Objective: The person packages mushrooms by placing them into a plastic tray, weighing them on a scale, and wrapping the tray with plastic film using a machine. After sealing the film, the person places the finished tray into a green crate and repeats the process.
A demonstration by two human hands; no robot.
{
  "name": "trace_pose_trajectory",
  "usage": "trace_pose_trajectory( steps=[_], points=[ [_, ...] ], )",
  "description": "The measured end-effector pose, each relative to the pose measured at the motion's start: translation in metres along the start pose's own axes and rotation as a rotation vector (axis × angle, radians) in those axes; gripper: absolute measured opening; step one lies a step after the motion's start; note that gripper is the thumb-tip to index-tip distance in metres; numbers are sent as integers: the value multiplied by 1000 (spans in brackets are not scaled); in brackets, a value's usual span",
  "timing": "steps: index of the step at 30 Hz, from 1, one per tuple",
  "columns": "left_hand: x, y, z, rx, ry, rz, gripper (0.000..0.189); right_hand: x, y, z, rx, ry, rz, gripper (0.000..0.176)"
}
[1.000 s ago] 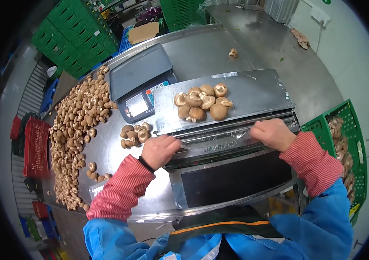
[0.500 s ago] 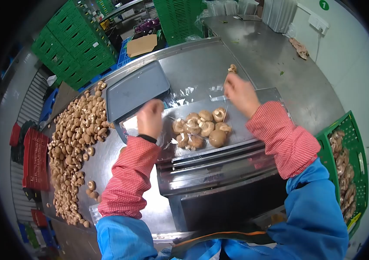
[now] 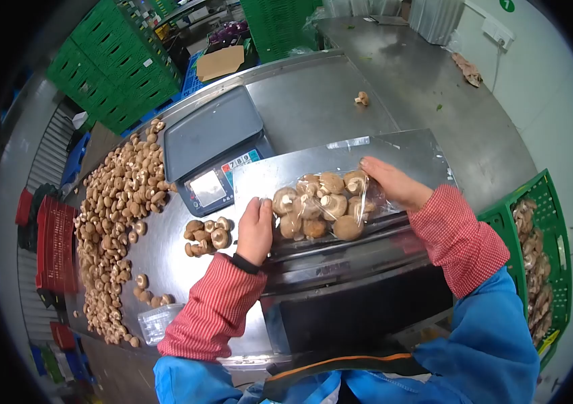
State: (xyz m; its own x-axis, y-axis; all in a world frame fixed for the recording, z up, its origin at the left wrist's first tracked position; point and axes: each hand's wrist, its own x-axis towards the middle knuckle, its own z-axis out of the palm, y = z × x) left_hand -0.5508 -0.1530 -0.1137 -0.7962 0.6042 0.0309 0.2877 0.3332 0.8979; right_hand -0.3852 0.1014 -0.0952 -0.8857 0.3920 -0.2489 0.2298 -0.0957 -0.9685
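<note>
Several brown mushrooms lie under clear film in a pack [image 3: 330, 205] on the metal wrapping machine [image 3: 394, 151]. At the pack's left end is my left hand [image 3: 255, 232], its fingers together against the wrapped edge. My right hand [image 3: 397, 183] grips the film at the right end, fingers over the upper right corner. The pack's tray is hard to make out beneath the mushrooms. Left of my left hand sits a small group of loose mushrooms [image 3: 206, 236]. Behind it stands a weighing scale [image 3: 212, 141] with a grey plate and a keypad.
A large heap of mushrooms [image 3: 115, 222] covers the table's left side. Empty clear trays [image 3: 158, 322] sit near the front. One mushroom [image 3: 362, 99] lies at the back. A green crate [image 3: 556, 269] stands at the right, a red crate [image 3: 55, 246] at the far left.
Both hands have come down to the pack's ends; the right moved down from the back. The film is now drawn round the mushrooms. The scale's keypad and the small mushroom group have come into view.
</note>
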Motion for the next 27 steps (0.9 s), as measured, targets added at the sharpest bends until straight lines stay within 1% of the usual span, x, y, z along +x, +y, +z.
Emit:
trace_pose_trajectory(
  steps=[1, 2, 3, 5, 7, 8, 9, 10, 11, 12, 13, 15, 16, 17, 18, 19, 20, 21, 22, 23, 24, 25, 26, 27],
  points=[
    [8, -10, 5, -6, 7, -45, 35, -11, 2, 4, 130, 18, 60, 39],
    [12, -7, 10, -75, 30, -50, 35, -19, -5, 11, 99, 73, 28, 43],
    [12, -4, 12, -7, 23, -26, 33, -21, -7, 13, 100, 86, 13, 43],
    [4, 2, 10, -206, -14, -199, 33, -25, -9, 16, 109, 110, -14, 43],
    [-26, 14, 6, -368, 40, -190, 30, -49, -15, 22, 28, 109, -108, 37],
    [-51, 45, -4, -559, -47, -317, 27, -66, -10, 24, 16, 126, -141, 36],
    [-77, 61, -15, -509, -94, -301, 26, -85, -7, 27, 3, 144, -175, 34],
    [-105, 81, -21, -416, -85, -309, 25, -108, -6, 34, -103, 178, -264, 31],
    [-127, 62, -18, -421, -65, -241, 22, -136, -6, 42, -207, 209, -350, 28],
    [-150, 64, -20, -356, -67, -279, 19, -162, -9, 48, -162, 158, -169, 25],
    [-169, 39, -13, -370, -29, -239, 18, -183, -9, 54, -117, 108, 8, 23],
    [-191, 29, 1, -281, 41, -250, 18, -192, 31, 60, -220, 180, -78, 19],
    [-194, 13, 3, -151, 25, -150, 17, -193, 43, 62, -207, 197, -43, 18],
    [-196, -2, 12, -59, 97, -72, 16, -193, 50, 64, -195, 216, -3, 18],
    [-198, -1, 14, 15, 87, -84, 17, -193, 55, 65, -167, 213, 46, 18],
    [-201, 0, 17, 90, 74, -95, 18, -193, 67, 60, -269, 220, 16, 14],
    [-204, -7, 18, 142, 118, -10, 20, -195, 83, 53, -152, 221, -11, 12],
    [-208, -17, 17, 83, 97, -87, 21, -195, 81, 49, -35, 226, -43, 12],
    [-213, -27, 14, 24, 78, -164, 22, -203, 73, 40, 155, 219, 166, 13],
    [-217, -32, 11, -35, 58, -239, 22, -208, 71, 37, 246, 226, 187, 14],
    [-220, -35, 10, -168, 78, -309, 23, -212, 74, 35, 213, 295, 144, 14],
    [-223, -40, 7, -173, 57, -332, 23, -215, 78, 33, 177, 363, 101, 14],
    [-222, -42, 3, -181, 39, -349, 24, -214, 87, 31, 110, 449, -36, 14],
    [-221, -43, 1, -189, 22, -363, 24, -219, 91, 27, 30, 482, -21, 15]
  ],
)
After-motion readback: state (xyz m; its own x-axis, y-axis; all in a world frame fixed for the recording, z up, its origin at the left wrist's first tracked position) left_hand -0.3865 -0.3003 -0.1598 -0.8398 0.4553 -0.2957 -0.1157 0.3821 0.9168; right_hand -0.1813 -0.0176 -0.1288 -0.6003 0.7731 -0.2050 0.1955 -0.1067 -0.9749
